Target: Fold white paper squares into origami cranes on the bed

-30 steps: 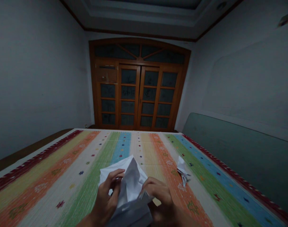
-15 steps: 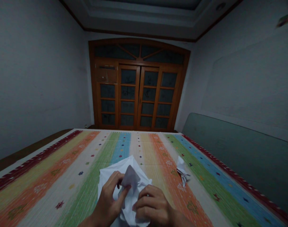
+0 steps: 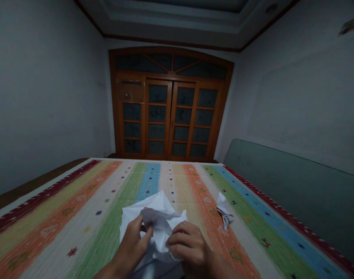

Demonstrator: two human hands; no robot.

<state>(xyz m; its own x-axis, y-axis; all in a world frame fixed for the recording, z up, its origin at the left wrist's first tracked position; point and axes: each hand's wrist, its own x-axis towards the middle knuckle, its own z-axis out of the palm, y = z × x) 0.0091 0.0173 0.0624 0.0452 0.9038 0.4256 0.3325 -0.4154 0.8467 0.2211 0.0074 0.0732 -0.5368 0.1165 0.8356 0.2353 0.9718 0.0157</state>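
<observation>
A creased sheet of white paper [image 3: 162, 228] is held up off the cloth, partly folded and bent, with its near part hidden by my hands. My left hand [image 3: 134, 238] pinches its left side between thumb and fingers, where a flap curls over. On the right side, my right hand [image 3: 191, 244] grips the paper with bent fingers. Beneath or behind it spreads more white paper [image 3: 130, 213] with wrinkled edges; whether it is a separate sheet I cannot tell. To the right lies a small folded white paper shape [image 3: 223, 209] with pointed ends.
A striped, patterned cloth [image 3: 90, 217] covers the table. Along the right side stands a pale green panel [image 3: 281, 178]. Wooden double doors [image 3: 171, 116] with glass panes close the far wall.
The raised point of the paper between my hands has opened into a wider, curling flap. My left hand has shifted slightly left, and my right hand slightly up.
</observation>
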